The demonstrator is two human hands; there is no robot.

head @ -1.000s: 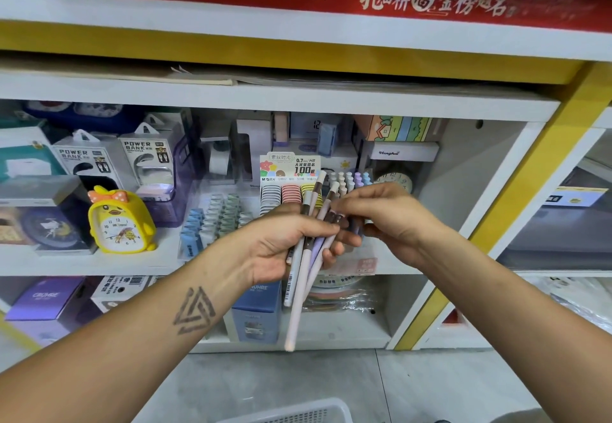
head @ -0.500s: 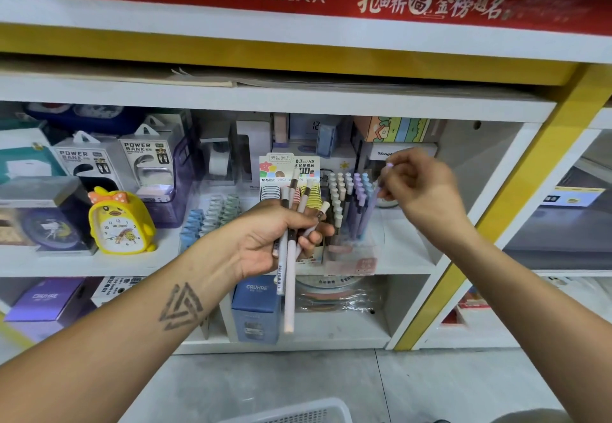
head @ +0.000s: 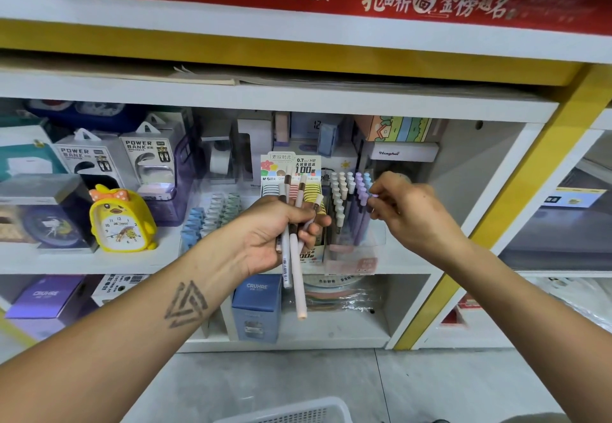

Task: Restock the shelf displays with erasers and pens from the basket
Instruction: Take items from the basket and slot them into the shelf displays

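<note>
White basket (head: 291, 411) rim at the bottom edge; above it the left hand (head: 271, 230) grips a bundle of pens (head: 293, 250), tips hanging down; the right hand (head: 407, 210) pinches a lilac pen at the clear pen display (head: 351, 210) on the shelf (head: 99, 260), yellow duck clock (head: 121, 220) off left

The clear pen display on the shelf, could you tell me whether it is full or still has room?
Cannot tell. The clear pen display holds rows of upright pens, and the right hand covers its right edge.
</note>
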